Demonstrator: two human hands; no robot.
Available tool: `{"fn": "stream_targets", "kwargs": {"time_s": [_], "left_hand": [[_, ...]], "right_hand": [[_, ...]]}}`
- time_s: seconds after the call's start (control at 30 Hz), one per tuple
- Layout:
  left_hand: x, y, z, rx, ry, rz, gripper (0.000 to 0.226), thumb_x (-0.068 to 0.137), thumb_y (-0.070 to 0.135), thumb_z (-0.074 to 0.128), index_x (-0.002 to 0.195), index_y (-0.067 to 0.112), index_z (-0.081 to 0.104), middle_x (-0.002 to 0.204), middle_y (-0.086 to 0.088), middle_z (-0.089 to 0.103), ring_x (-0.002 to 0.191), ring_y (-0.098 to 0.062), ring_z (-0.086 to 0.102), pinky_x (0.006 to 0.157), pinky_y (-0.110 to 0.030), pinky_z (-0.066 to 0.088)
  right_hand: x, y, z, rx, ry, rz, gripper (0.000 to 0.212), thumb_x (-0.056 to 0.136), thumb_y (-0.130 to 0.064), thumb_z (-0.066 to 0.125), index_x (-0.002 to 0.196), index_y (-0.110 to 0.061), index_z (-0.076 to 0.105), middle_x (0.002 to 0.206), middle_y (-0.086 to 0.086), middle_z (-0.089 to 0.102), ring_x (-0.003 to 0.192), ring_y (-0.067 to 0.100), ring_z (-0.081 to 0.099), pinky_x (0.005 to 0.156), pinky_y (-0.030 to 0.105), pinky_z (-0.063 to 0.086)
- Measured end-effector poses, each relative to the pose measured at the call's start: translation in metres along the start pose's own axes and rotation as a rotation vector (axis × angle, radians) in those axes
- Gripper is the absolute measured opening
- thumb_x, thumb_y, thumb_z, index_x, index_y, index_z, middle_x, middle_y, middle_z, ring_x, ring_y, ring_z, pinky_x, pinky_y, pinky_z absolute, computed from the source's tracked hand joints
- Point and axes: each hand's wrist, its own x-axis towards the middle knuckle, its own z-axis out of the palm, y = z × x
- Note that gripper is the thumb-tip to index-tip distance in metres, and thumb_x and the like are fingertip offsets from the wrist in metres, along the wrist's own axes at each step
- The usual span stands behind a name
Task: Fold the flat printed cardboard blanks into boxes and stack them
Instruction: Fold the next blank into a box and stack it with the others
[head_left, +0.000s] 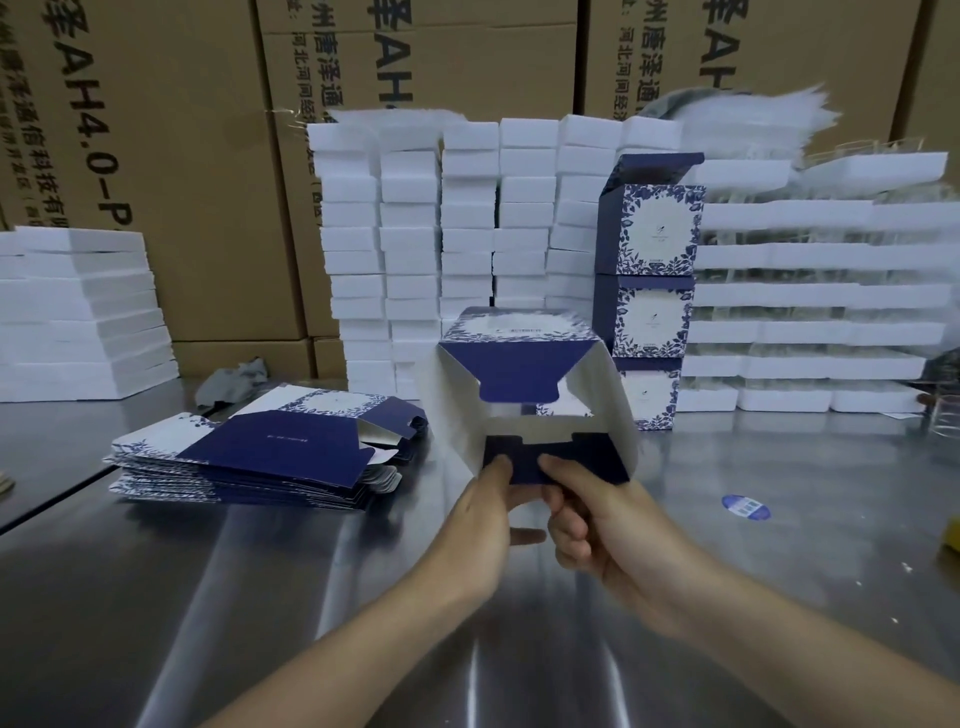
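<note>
Half-formed box held up over steel table, open end toward wearer. Left hand and right hand both pinching near navy flap. Risk: flap tabs miss slot, crease wrong, sleeve collapses. Flat blanks wait at left; finished stack behind.

Left hand: the fingers are mostly hidden beneath the near navy flap of the half-folded blue-and-white printed cardboard box; the thumb shows. Beyond both hands, this box partly covers the lowest unit of the stack of folded blue-and-white boxes. The print on the stack's white centre panels is too small to read. Far to the right of the right hand, a yellow object is cut off by the frame edge and cannot be identified.
</note>
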Motion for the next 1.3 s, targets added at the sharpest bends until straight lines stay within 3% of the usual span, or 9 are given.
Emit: {"fn": "stream_targets", "kwargs": {"time_s": [0.23, 0.37, 0.47, 0.57, 0.7, 0.9, 1.07, 1.2, 1.3], "left_hand": [[0.004, 0.005, -0.009, -0.086, 0.013, 0.028, 0.056, 0.116, 0.037, 0.023, 0.115, 0.017, 0.075, 0.096, -0.002, 0.083, 0.099, -0.013, 0.078, 0.077, -0.035, 0.066], [0.002, 0.002, -0.011, 0.026, -0.077, 0.012, 0.075, 0.116, 0.036, 0.015, 0.077, 0.017, 0.076, 0.082, -0.006, 0.080, 0.084, -0.015, 0.079, 0.071, -0.021, 0.061], [0.008, 0.002, -0.012, -0.043, -0.058, -0.014, 0.066, 0.116, 0.030, 0.018, 0.093, 0.014, 0.078, 0.092, -0.008, 0.082, 0.090, -0.018, 0.079, 0.072, -0.033, 0.065], [0.012, 0.003, -0.014, -0.081, -0.027, 0.011, 0.055, 0.116, 0.035, 0.020, 0.116, 0.025, 0.073, 0.108, 0.008, 0.082, 0.096, -0.015, 0.079, 0.068, -0.034, 0.065], [0.012, -0.002, -0.013, -0.081, -0.099, -0.076, 0.059, 0.112, 0.054, 0.026, 0.120, 0.020, 0.075, 0.114, 0.007, 0.080, 0.097, -0.015, 0.079, 0.067, -0.036, 0.064], [0.017, -0.002, -0.014, -0.156, 0.088, -0.110, 0.042, 0.116, 0.033, 0.027, 0.109, 0.025, 0.068, 0.100, 0.011, 0.081, 0.090, -0.023, 0.081, 0.058, -0.037, 0.063], [0.023, -0.007, -0.022, 0.093, 0.190, -0.050, 0.026, 0.115, 0.032, 0.031, 0.108, 0.035, 0.056, 0.114, 0.020, 0.064, 0.084, -0.018, 0.080, 0.060, -0.036, 0.060], [0.023, -0.014, -0.023, 0.223, 0.142, -0.021, 0.027, 0.112, 0.022, 0.034, 0.104, 0.030, 0.059, 0.114, 0.015, 0.067, 0.082, -0.011, 0.079, 0.066, -0.043, 0.063], [0.021, -0.012, -0.022, 0.246, 0.114, -0.015, 0.033, 0.109, 0.018, 0.035, 0.103, 0.023, 0.066, 0.115, 0.005, 0.072, 0.082, -0.014, 0.080, 0.077, -0.056, 0.063]], "right_hand": [[0.001, -0.002, -0.001, 0.008, -0.046, -0.039, 0.044, 0.102, -0.027, 0.063, 0.059, -0.022, 0.052, 0.056, 0.000, 0.022, 0.046, 0.013, 0.031, 0.046, 0.021, 0.030], [-0.002, -0.001, 0.002, -0.070, -0.088, -0.016, 0.041, 0.103, -0.032, 0.064, 0.065, -0.021, 0.053, 0.057, 0.001, 0.025, 0.047, 0.015, 0.036, 0.048, 0.022, 0.033], [-0.001, -0.004, 0.002, -0.069, -0.024, -0.008, 0.042, 0.099, -0.038, 0.069, 0.063, -0.023, 0.055, 0.055, -0.002, 0.026, 0.046, 0.014, 0.037, 0.046, 0.020, 0.035], [0.002, -0.006, 0.000, 0.028, 0.040, -0.037, 0.040, 0.098, -0.033, 0.070, 0.061, -0.022, 0.058, 0.053, -0.002, 0.029, 0.044, 0.011, 0.036, 0.043, 0.019, 0.033], [0.004, -0.003, -0.003, 0.014, 0.021, -0.025, 0.041, 0.099, -0.031, 0.068, 0.059, -0.023, 0.059, 0.052, -0.003, 0.034, 0.044, 0.010, 0.039, 0.044, 0.019, 0.035], [0.004, -0.004, -0.008, -0.376, 0.185, -0.126, 0.050, 0.082, -0.057, 0.083, 0.082, -0.020, 0.049, 0.059, -0.005, 0.046, 0.049, 0.013, 0.047, 0.048, 0.023, 0.031], [0.004, -0.008, -0.010, -0.367, 0.188, -0.227, 0.052, 0.072, -0.078, 0.068, 0.074, -0.027, 0.060, 0.065, -0.006, 0.051, 0.062, 0.015, 0.051, 0.054, 0.029, 0.034], [0.007, -0.010, -0.011, -0.205, 0.136, -0.257, 0.052, 0.090, -0.068, 0.061, 0.077, -0.019, 0.075, 0.081, 0.004, 0.070, 0.064, 0.017, 0.059, 0.047, 0.025, 0.038], [0.009, -0.008, -0.013, -0.261, 0.165, -0.310, 0.024, 0.101, -0.039, 0.069, 0.089, -0.021, 0.080, 0.085, 0.007, 0.073, 0.066, 0.015, 0.062, 0.048, 0.025, 0.042]]}}
